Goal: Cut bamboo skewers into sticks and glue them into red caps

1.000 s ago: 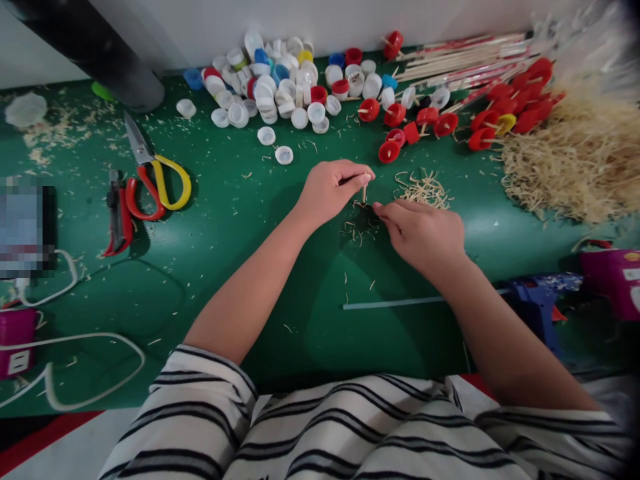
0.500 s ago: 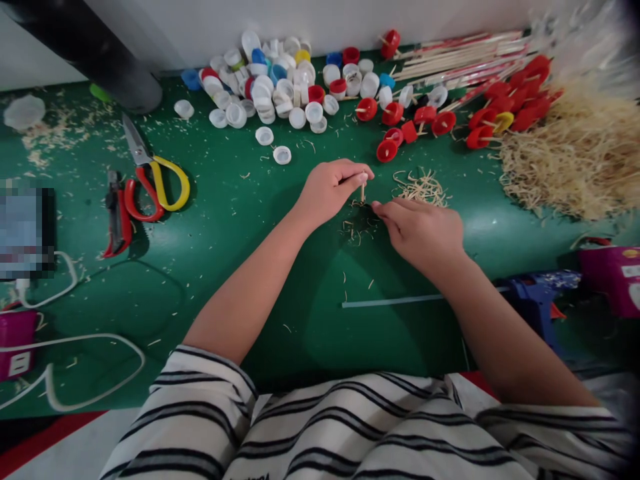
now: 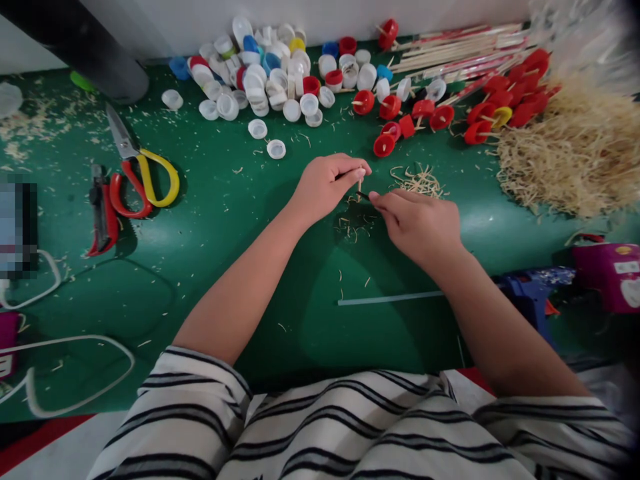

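In the head view, my left hand (image 3: 325,183) pinches the top of a short wooden stick (image 3: 360,189), which stands upright above the green table (image 3: 280,280). My right hand (image 3: 423,220) is closed on a thin dark tool (image 3: 364,196), a blade by its look, whose tip reaches the stick's lower part. Thin curled wood shavings (image 3: 353,230) lie just below the stick. A small heap of pale strands (image 3: 417,180) is behind my right hand.
Bottle caps (image 3: 260,77), red caps with sticks (image 3: 500,100) and wooden sticks (image 3: 450,50) line the back. Scissors (image 3: 145,177) and a red cutter (image 3: 104,213) lie left. At right are a straw-like pile (image 3: 570,157), a blue glue gun (image 3: 535,293) and a glue stick (image 3: 390,299).
The view has shifted slightly. The dark tool now shows between my right fingertips and the stick, nearer the stick than before. My left hand keeps its pinch.
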`<state>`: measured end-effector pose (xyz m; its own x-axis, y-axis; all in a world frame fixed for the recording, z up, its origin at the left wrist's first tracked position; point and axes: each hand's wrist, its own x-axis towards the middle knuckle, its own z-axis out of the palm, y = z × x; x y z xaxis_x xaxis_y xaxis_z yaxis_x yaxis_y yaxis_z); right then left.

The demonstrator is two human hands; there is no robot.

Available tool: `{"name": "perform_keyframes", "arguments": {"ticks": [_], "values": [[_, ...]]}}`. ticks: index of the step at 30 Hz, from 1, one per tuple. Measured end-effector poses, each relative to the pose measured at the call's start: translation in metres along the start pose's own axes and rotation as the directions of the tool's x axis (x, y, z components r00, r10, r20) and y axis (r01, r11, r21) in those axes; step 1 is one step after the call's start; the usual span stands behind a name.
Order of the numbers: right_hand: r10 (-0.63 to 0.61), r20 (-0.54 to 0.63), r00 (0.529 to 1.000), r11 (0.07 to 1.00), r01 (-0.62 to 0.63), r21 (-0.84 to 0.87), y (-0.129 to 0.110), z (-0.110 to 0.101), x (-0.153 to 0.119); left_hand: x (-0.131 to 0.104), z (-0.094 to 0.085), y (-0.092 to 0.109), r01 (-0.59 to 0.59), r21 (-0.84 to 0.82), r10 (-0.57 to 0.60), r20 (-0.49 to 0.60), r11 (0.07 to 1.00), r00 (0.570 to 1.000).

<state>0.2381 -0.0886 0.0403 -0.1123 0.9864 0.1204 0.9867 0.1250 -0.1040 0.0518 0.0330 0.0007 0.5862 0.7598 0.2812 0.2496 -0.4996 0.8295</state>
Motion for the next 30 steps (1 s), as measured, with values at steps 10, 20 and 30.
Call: {"name": "perform_keyframes", "arguments": {"ticks": [10,20,30], "values": [[-0.013,-0.048,0.999,0.999,0.011,-0.035,0.0048,0.0053,-0.0013,-0.0001,-0.0003,0.0027,0.024,0.020,-0.024,0.010,1.000,1.000],[-0.009,0.035,0.999,1.000,0.008,0.009,-0.0005,0.0004,-0.0016,-0.0001,-0.0011,0.0056,0.073,-0.023,-0.073,0.037,0.997,0.997],[0.014,-0.036,0.999,1.000,-0.014,0.008,0.0039,0.0068,0.0002,0.0003,-0.0013,0.0080,0.086,-0.042,-0.084,0.048,0.995,0.995]]}}
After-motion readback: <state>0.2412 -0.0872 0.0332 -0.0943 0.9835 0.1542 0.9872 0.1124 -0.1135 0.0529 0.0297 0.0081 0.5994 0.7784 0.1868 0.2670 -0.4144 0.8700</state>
